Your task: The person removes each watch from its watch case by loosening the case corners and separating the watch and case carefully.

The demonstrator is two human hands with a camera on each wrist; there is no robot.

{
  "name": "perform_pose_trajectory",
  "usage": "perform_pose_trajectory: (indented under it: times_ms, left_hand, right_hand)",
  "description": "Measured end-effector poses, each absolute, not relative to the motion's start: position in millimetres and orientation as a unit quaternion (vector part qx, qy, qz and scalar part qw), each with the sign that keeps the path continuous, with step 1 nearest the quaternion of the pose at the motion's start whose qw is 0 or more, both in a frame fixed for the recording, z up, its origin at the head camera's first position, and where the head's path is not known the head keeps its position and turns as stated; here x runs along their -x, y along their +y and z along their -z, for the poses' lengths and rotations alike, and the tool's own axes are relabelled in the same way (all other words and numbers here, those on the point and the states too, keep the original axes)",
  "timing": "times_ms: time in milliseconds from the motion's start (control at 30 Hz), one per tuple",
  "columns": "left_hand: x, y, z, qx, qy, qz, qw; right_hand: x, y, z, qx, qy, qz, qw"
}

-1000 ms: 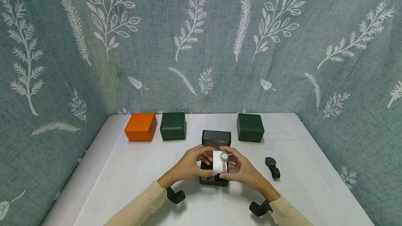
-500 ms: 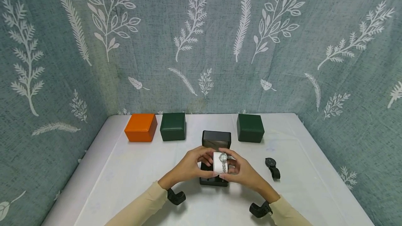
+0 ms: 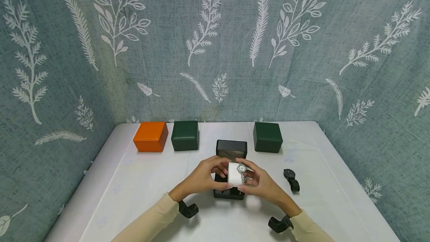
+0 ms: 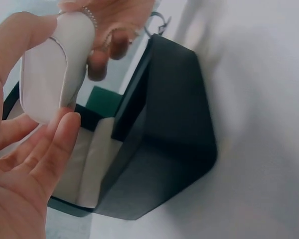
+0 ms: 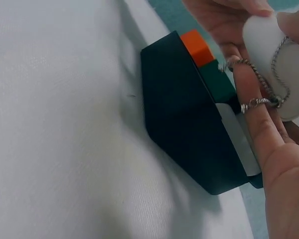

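Observation:
My left hand (image 3: 201, 176) grips a white watch cushion (image 3: 233, 174) above an open black watch box (image 3: 231, 147). In the left wrist view, the thumb and fingers clasp the cushion (image 4: 42, 74) at its end. A silver bracelet watch (image 3: 241, 168) sits at the cushion's right edge, and my right hand (image 3: 260, 183) holds it with curled fingers. In the right wrist view, the thin silver bracelet (image 5: 259, 102) loops over the right fingers beside the cushion's end. My fingers partly hide the box's inside.
An orange box (image 3: 150, 136) and a green box (image 3: 185, 135) stand at the back left. Another green box (image 3: 267, 136) is at the back right. On the white table (image 3: 134, 197), a black wristwatch (image 3: 289, 174) lies to the right. A patterned cloth (image 3: 215, 47) hangs behind.
My right hand has shifted slightly to the right. The silver watch has slid toward the cushion's right edge. The left hand and cushion stay nearly in place.

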State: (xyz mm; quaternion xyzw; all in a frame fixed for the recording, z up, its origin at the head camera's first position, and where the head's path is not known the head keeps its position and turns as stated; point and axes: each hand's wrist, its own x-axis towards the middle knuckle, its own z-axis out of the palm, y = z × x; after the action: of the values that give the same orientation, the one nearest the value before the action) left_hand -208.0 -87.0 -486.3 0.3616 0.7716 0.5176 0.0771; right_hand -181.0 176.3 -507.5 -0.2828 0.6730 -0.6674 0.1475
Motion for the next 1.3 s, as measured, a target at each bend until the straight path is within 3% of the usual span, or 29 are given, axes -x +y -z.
perform_pose_trajectory:
  times_ms: [300, 1300]
  left_hand:
    - [207.7, -85.1, 490.8, -0.369, 0.764, -0.521, 0.091]
    - [207.3, -82.1, 492.3, -0.380, 0.749, -0.531, 0.108]
  right_hand:
    - [177.9, 184.4, 510.6, 0.267, 0.677, 0.664, 0.172]
    - [177.7, 197.2, 517.0, 0.260, 0.654, 0.697, 0.136]
